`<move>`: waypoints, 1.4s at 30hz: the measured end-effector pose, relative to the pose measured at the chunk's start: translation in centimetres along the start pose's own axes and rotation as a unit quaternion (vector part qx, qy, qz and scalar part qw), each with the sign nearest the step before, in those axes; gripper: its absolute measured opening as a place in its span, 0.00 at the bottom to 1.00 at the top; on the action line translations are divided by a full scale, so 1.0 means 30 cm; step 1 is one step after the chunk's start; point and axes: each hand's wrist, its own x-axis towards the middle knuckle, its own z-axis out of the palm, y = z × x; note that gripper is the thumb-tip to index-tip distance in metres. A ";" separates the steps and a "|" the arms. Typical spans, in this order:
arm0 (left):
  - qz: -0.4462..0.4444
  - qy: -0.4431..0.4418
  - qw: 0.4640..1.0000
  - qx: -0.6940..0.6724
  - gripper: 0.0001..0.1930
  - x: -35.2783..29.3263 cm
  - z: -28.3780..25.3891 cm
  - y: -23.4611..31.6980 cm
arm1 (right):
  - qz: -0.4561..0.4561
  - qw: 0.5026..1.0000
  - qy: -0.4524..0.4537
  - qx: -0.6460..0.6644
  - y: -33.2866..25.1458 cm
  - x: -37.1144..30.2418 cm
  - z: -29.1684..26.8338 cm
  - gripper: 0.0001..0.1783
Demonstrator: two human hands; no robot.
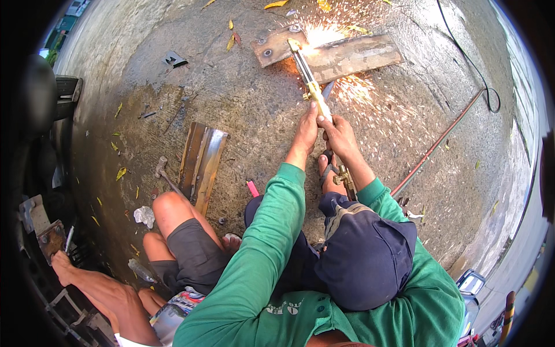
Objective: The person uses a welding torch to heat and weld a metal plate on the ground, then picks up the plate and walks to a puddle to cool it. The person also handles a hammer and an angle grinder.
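My left hand (304, 132) is closed round the handle of a brass cutting torch (313, 89). Just right of it, my right hand (342, 137) grips the same handle, with some fingers hidden. The torch head touches or nearly touches a rusty steel plate (358, 58) on the concrete, and bright sparks spray from there. A second steel piece with bolt holes (272, 47) adjoins it on the left; glare hides the join. Brass valves (345, 182) at the torch's rear show beside my right forearm. Below my hands are my sandalled foot (329, 179) and bent navy trouser knee (367, 260).
Red and green hoses (437, 143) run along the right, near a black cable (477, 72). Lengths of steel (202, 165) and a hammer (162, 168) lie left. Another person in grey shorts (196, 248) sits close by, one hand (59, 263) at a rusty plate (52, 237).
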 end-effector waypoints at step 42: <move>-0.007 -0.010 1.000 0.010 0.34 0.022 0.007 -0.006 | 0.013 0.999 0.009 0.033 0.015 0.015 -0.008 0.25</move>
